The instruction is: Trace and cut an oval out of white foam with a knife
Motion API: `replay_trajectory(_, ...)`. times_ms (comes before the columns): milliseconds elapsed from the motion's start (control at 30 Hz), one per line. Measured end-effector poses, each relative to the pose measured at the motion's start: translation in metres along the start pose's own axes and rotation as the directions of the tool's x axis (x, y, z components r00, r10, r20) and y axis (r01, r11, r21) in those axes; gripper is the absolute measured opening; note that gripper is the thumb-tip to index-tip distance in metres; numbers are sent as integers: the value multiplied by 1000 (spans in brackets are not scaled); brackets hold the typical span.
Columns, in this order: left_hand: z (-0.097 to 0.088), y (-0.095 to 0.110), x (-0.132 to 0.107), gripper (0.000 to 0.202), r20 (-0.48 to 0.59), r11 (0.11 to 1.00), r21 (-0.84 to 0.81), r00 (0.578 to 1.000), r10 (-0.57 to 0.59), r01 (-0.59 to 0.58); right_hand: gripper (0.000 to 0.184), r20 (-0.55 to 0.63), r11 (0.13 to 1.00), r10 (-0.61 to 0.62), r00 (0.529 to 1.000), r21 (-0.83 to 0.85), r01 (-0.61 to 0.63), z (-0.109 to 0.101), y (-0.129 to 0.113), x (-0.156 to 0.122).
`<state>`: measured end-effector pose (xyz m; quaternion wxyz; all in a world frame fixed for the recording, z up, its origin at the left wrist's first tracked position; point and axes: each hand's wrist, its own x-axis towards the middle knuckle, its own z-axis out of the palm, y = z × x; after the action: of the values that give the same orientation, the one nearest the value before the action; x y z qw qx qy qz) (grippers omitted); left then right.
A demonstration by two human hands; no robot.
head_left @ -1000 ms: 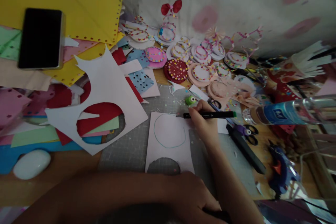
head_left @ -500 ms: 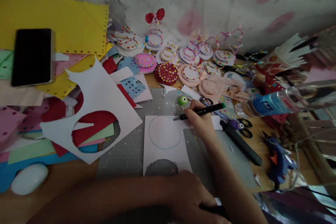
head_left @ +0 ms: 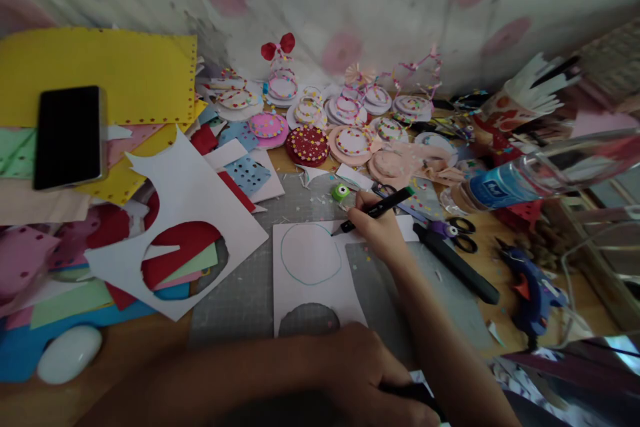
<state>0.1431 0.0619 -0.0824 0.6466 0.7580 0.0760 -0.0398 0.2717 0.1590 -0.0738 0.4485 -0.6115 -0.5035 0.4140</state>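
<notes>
— Holding what, with the right hand?
— Pinching a black marker with a green end, fingers clamped round it, pointing its tip at the upper right of a blue-green circle drawn on white card

— And where to look for that card?
— On the grey cutting mat, in the middle of the table; note a round opening cut in its near edge

— Doing what with the left hand?
— Lying low by the card's near right corner, reaching across from the left, curled over a dark thing; cannot tell whether gripping it

— Anything close by?
— See a small green punch just beyond the right hand, scissors at the mat's right edge, a glue gun toward the table's right edge, a holed white sheet over the mat's left edge
</notes>
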Motion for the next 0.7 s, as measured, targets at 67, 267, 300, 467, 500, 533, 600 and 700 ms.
replay_trajectory(67, -1, 2, -1, 49, -1, 1000, 10, 1000, 3, -3, 25, 13, 1000, 7, 1000, 15, -8, 0, -1, 1)
replay_trajectory(267, 0, 2, -1, 46, -23, 1000, -16, 1000, 1, -2, 24, 83, 995, 39, 996, 84, -46, -4, -4, 2)
replay_trajectory(300, 0, 2, -1, 47, -31, 1000, -28, 999, 8, -9, 25, 96, 993, 47, 994, 105, -57, -4, -3, 2)
replay_trajectory(467, 5, -3, 0, 51, -41, 995, -94, 999, 25, -29, 34, 101, 954, 75, 992, 283, -100, -1, 2, 0)
replay_trajectory(500, 6, -4, 0, 51, -39, 994, -104, 999, 22, -26, 35, 104, 943, 68, 992, 318, -98, 1, 2, -1)
replay_trajectory(533, 7, -4, 0, 52, -41, 993, -114, 999, 19, -24, 35, 115, 934, 60, 992, 345, -96, 3, 2, -2)
replay_trajectory(600, 8, -5, 0, 52, -48, 991, -134, 999, 15, -21, 34, 150, 922, 36, 988, 377, -91, 7, 0, -5)
replay_trajectory(700, 9, -6, 0, 49, -47, 991, -133, 999, 15, -22, 28, 226, 937, -63, 972, 348, -20, 11, -3, -8)
